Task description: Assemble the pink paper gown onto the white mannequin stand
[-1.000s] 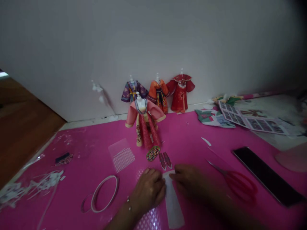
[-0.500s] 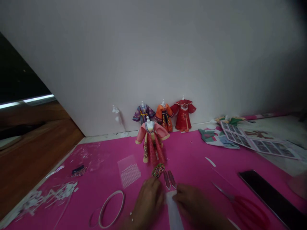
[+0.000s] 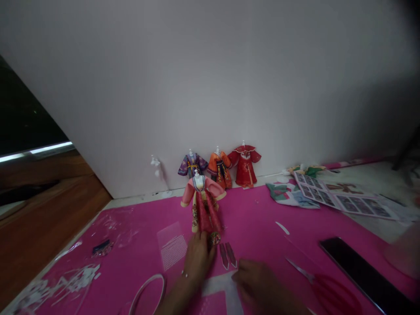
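Note:
My left hand (image 3: 198, 258) reaches forward with fingers stretched out and thumb apart. Its fingertips are at the skirt hem of a doll form in a pink and red robe (image 3: 208, 212), beside a small rounded multicoloured piece (image 3: 215, 238); whether they touch either is blurred. My right hand (image 3: 256, 280) is closed at the edge of a whitish strip (image 3: 231, 291), which bends towards my left wrist. Between the hands lie two narrow dark red pieces with pale pointed tips (image 3: 228, 255).
Behind stand doll forms in purple (image 3: 193, 164), orange (image 3: 220, 168) and red robes (image 3: 246, 166), and a bare white form (image 3: 156, 168). Right are red-handled scissors (image 3: 311, 278), a black phone-like slab (image 3: 361, 271) and printed sheets (image 3: 344, 197). Left are a bead sheet (image 3: 173, 252), a tape ring (image 3: 144, 291) and white scraps (image 3: 72, 282).
My left hand has moved forward to the robe's hem. The whitish strip now shows a sideways part reaching left. My right hand stays at the strip. The camera view has shifted slightly.

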The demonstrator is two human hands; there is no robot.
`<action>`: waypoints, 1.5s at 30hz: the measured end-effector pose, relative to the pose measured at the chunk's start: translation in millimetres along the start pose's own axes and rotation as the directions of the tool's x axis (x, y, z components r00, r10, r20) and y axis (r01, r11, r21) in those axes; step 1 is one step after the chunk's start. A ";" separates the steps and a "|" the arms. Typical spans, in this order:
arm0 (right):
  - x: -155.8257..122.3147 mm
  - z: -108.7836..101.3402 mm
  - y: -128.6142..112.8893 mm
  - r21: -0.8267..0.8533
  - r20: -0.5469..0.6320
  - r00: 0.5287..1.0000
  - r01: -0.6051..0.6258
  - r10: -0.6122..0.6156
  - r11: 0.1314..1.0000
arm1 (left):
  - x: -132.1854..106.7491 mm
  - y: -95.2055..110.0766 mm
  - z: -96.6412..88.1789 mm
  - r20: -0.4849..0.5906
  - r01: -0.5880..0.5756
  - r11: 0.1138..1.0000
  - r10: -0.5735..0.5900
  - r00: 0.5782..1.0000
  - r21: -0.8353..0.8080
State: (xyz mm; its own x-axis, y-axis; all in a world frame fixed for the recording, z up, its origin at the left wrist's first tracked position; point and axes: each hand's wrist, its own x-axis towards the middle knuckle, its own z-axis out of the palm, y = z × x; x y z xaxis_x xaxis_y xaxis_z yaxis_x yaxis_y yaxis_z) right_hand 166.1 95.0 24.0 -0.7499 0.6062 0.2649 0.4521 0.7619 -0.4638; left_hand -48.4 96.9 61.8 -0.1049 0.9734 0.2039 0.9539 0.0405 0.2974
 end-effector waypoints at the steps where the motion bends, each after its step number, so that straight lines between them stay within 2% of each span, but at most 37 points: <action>1: 0.0 0.1 0.2 -0.006 0.002 1.000 0.001 -0.001 1.000 | 0.3 -0.7 -0.1 0.000 0.001 1.000 -0.001 1.000 0.003; 8: 2.1 0.5 1.9 -0.015 0.011 1.000 0.021 -0.021 1.000 | -2.6 -15.0 -3.6 -0.009 0.036 0.999 -0.036 0.999 0.014; 12: 2.4 6.3 6.4 -0.035 -0.011 1.000 0.026 -0.027 0.999 | -12.8 -19.6 -7.4 -0.034 0.038 0.999 -0.038 0.999 -0.014; 15: 2.7 11.6 8.8 -0.096 -0.038 0.998 0.043 -0.047 0.994 | -23.7 -21.5 -18.5 -0.077 0.013 0.998 -0.017 0.997 -0.056; 18: 6.6 16.2 8.4 -0.180 -0.089 0.989 0.105 -0.122 0.978 | -23.8 -24.4 -41.7 -0.176 -0.046 0.993 0.026 0.984 -0.109; 21: 14.2 20.9 6.7 -0.287 -0.183 0.956 0.172 -0.231 0.942 | -1.2 -27.6 -75.1 -0.330 -0.120 0.979 0.059 0.942 -0.168; 24: 20.6 22.2 2.9 -0.371 -0.237 0.924 0.199 -0.300 0.907 | 40.1 -29.3 -108.3 -0.473 -0.188 0.951 0.052 0.879 -0.244; 26: 23.4 15.4 -3.3 -0.361 -0.254 0.918 0.202 -0.304 0.911 | 70.3 -29.6 -124.1 -0.517 -0.215 0.930 0.033 0.855 -0.297; 29: 31.8 -13.3 -18.7 -0.209 -0.258 0.938 0.180 -0.231 0.961 | 108.1 -29.5 -133.9 -0.508 -0.229 0.900 0.009 0.861 -0.372; 31: 47.2 -41.7 -28.1 -0.040 -0.247 0.962 0.109 -0.115 0.993 | 124.1 -28.8 -132.6 -0.474 -0.229 0.881 0.006 0.881 -0.415; 32: 59.0 -56.5 -30.7 0.059 -0.295 0.955 0.056 -0.036 0.997 | 129.0 -28.2 -130.8 -0.456 -0.225 0.873 0.004 0.890 -0.432; 34: 90.2 -83.0 -30.0 0.241 -0.410 0.909 0.025 0.078 0.970 | 133.5 -26.1 -127.0 -0.428 -0.213 0.864 -0.003 0.904 -0.456; 36: 127.4 -102.0 -23.1 0.280 -0.476 0.872 0.028 0.113 0.960 | 132.8 -23.4 -124.9 -0.409 -0.201 0.863 -0.007 0.912 -0.464; 39: 180.0 -116.3 -10.1 0.307 -0.532 0.837 0.051 0.127 0.950 | 128.7 -19.5 -125.6 -0.392 -0.195 0.864 -0.003 0.920 -0.464; 41: 205.8 -119.6 -4.3 0.319 -0.546 0.827 0.058 0.134 0.946 | 127.1 -18.2 -126.8 -0.387 -0.194 0.863 -0.002 0.922 -0.467; 45: 231.9 -120.0 0.9 0.329 -0.515 0.849 0.067 0.120 0.942 | 127.7 -19.4 -125.3 -0.386 -0.187 0.850 -0.020 0.922 -0.493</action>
State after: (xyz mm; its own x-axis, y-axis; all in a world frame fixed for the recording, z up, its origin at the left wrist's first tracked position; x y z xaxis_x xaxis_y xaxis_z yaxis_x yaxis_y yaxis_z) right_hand 50.6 263.6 186.5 -0.3341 0.7231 0.6045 0.2165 0.6831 -0.6975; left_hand -115.6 192.1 198.9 -0.2248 0.8099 0.5418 0.6915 -0.2591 0.6743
